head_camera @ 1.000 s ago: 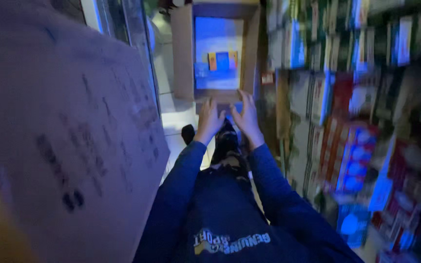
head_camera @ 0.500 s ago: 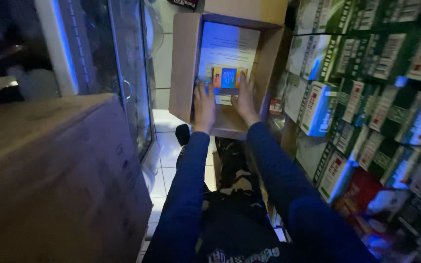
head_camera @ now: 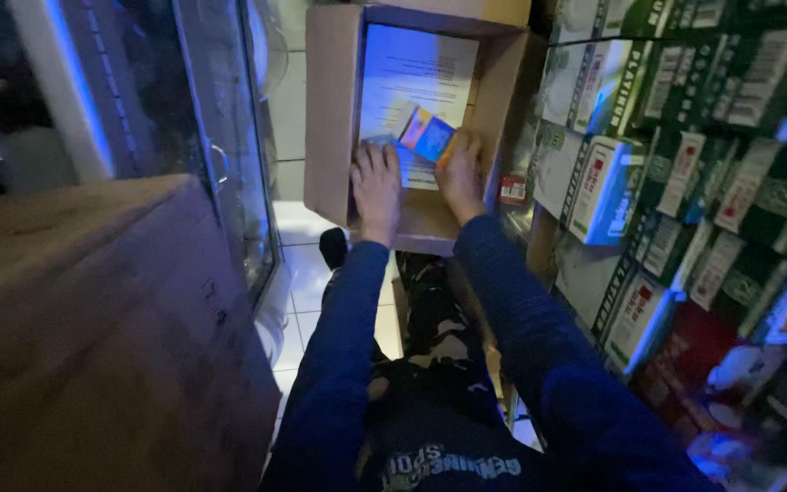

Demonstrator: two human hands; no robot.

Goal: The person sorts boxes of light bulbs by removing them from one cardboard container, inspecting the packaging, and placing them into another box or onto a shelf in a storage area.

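Note:
An open brown cardboard box [head_camera: 332, 109] lies on its side ahead of me, and both my arms in dark blue sleeves reach into it. My right hand [head_camera: 460, 173] holds a small blue and orange packet [head_camera: 428, 135], tilted, above a white printed sheet [head_camera: 416, 73] that lines the box's bottom. Flat on the lower wall of the box rests my left hand [head_camera: 376, 187], fingers spread, next to the packet.
A large closed cardboard box [head_camera: 93, 337] fills the lower left. A glass-fronted cabinet with a handle [head_camera: 220, 155] stands at the left. Shelves of stacked green and white packets [head_camera: 685, 137] line the right. White floor tiles [head_camera: 298, 273] show below my camouflage trousers [head_camera: 439, 319].
The view has swung so the big box sits lower left. My hands have moved deeper into the open box, and the packet is now tilted in my right hand.

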